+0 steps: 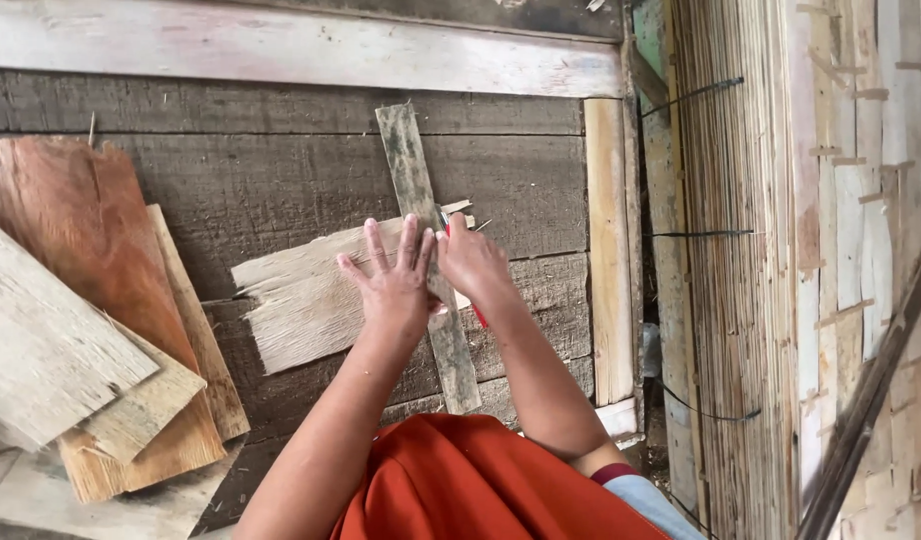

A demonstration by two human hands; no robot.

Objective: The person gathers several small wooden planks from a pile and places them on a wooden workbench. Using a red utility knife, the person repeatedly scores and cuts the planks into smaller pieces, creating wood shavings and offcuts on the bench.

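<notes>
Trimming step, I'd say: left hand [396, 280] flat, fingers spread, pinning narrow grey strip [428, 255] as a straightedge across pale veneer sheet [311, 300], mid-bench [231, 190]. Right hand [471, 262] clenched on a red-handled cutter [478, 312], tip against the strip's right edge. Next move needs steady downward pressure and a pull along that edge. Both forearms reach far, wrists close together.

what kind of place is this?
Likely a small veneer or woodworking shed: rough plank worktable, loose veneer sheets, and tied bundles of thin strips stacked on the right.
</notes>
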